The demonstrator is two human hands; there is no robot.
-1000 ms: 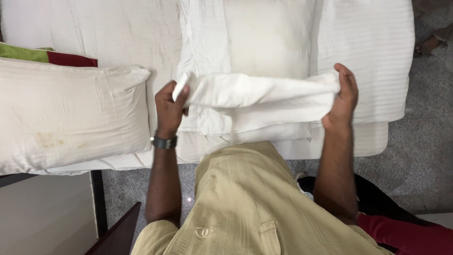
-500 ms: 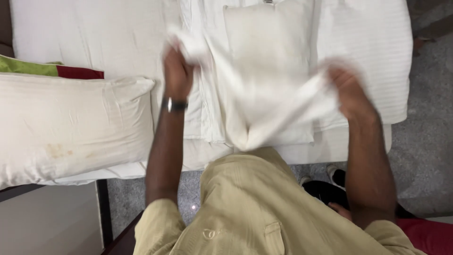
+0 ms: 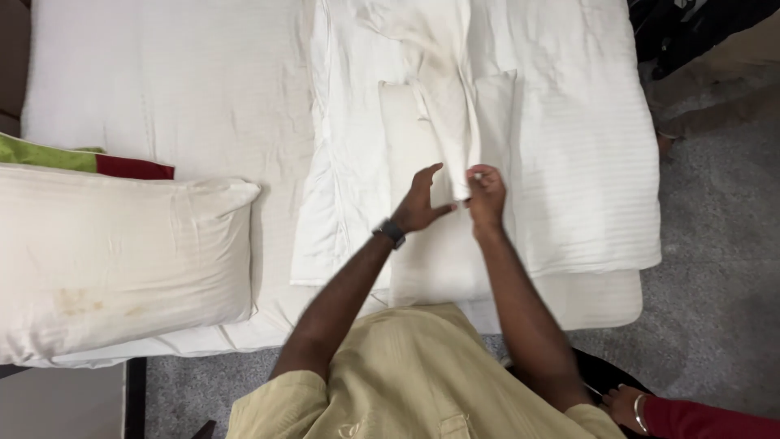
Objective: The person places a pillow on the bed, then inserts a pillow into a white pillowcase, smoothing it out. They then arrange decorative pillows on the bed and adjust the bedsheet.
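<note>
- No package, label, sign or screen can be seen in the view from the head camera.

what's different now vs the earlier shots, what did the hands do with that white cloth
A second ago both hands held the white cloth stretched wide between them, then lifted it. Now the left hand and right hand have come close together over the bed, pinching the cloth's near edge while the rest lies out flat away from the person. The pillow at the left and the folded duvet stayed put.
</note>
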